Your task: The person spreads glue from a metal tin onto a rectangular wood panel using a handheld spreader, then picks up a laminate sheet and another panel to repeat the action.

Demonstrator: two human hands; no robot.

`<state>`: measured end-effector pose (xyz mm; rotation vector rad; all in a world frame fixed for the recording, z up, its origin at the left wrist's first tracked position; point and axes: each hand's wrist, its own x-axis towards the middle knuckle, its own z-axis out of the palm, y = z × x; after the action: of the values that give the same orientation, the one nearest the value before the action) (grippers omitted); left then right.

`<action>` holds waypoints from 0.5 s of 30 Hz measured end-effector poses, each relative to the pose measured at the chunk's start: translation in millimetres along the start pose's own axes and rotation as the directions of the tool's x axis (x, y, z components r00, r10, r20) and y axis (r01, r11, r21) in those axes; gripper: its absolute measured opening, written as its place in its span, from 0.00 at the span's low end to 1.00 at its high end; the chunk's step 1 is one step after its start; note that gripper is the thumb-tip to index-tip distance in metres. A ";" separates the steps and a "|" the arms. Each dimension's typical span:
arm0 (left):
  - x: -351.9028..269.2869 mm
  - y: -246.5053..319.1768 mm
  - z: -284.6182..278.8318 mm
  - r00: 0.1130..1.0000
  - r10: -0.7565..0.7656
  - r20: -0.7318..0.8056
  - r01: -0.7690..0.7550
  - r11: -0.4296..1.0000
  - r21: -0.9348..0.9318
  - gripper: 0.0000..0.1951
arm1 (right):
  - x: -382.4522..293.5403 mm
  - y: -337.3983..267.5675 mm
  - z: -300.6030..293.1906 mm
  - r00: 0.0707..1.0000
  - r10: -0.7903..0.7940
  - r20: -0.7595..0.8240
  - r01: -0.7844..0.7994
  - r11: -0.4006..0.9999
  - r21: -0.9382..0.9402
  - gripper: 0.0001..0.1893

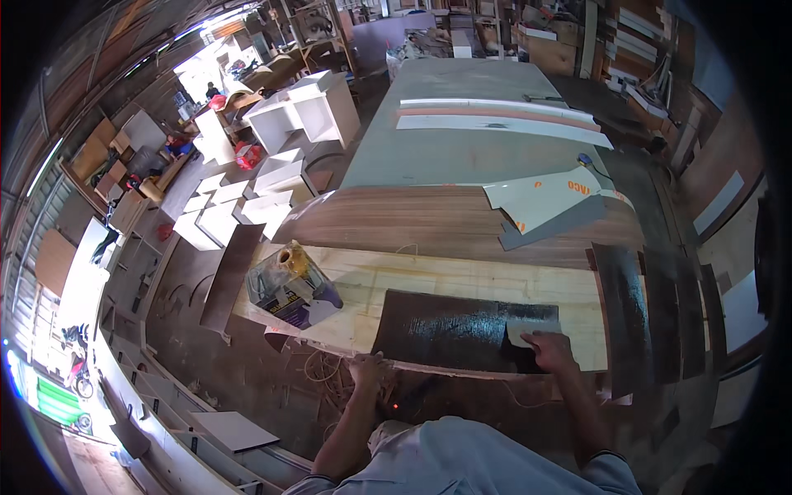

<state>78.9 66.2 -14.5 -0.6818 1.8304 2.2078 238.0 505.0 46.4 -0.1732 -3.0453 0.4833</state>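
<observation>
A dark brown laminate sheet point(433, 328) lies on a pale wooden board point(365, 272), its surface partly coated with something wet and shiny. My right hand point(550, 351) grips a light flat spreader point(526, 333), which rests on the sheet's right end. At the sheet's lower left corner, my left hand point(369, 369) holds the near edge; how firmly its fingers close there is hard to tell. A glue can point(296, 284) with an amber-crusted opening stands on the board's left part.
Dark laminate strips point(625, 315) lie across the board's right end, and another strip point(232, 275) at the left. Behind are a wood-grain sheet point(396, 213), a white-and-orange printed offcut point(544, 192) and a tape measure point(583, 160). White cabinet boxes point(216, 223) stand on the floor.
</observation>
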 end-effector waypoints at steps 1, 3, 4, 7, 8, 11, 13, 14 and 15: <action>4.3 -5.4 -4.9 1.000 0.000 -0.025 -0.001 0.999 -0.051 0.11 | 2.8 -5.7 -10.5 0.989 0.017 0.145 -0.017 1.000 0.002 0.22; 8.7 -8.6 -5.8 0.999 -0.003 -0.040 -0.001 0.994 -0.108 0.10 | -4.1 -9.0 -15.9 0.983 0.001 0.185 0.006 0.999 -0.039 0.20; 7.4 -7.2 -2.2 1.000 -0.021 -0.009 0.020 0.994 -0.106 0.10 | -9.0 -8.2 -18.1 0.973 0.002 0.230 0.016 0.997 -0.076 0.19; 5.1 1.8 1.3 0.997 -0.048 0.057 0.054 0.993 -0.103 0.09 | -23.3 -12.6 -20.8 0.961 0.029 0.274 0.007 0.992 -0.130 0.20; 1.3 3.4 -2.0 0.995 -0.047 0.089 0.056 0.993 -0.105 0.08 | -33.2 -16.2 -21.1 0.958 0.037 0.285 0.000 0.992 -0.129 0.20; 8.3 -7.1 -10.9 0.997 -0.033 0.074 0.045 0.987 -0.156 0.07 | -38.9 -31.3 -30.0 0.948 0.032 0.318 -0.012 0.998 -0.065 0.20; 16.3 -20.2 -18.8 0.990 -0.061 0.127 0.090 0.967 -0.239 0.07 | -52.2 -41.5 -35.4 0.941 0.053 0.334 -0.051 0.999 -0.013 0.21; 21.5 -24.5 -21.1 0.979 -0.083 0.188 0.140 0.939 -0.314 0.07 | -58.6 -39.4 -32.7 0.929 0.104 0.355 -0.112 0.994 0.005 0.21; 25.7 -28.6 -20.9 0.985 -0.070 0.160 0.121 0.933 -0.339 0.07 | -64.7 -40.3 -31.0 0.912 0.147 0.382 -0.167 0.986 0.019 0.21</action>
<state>73.3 48.6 -54.2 -0.6330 1.3207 2.4679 300.3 468.7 86.2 -0.3656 -3.4092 0.6782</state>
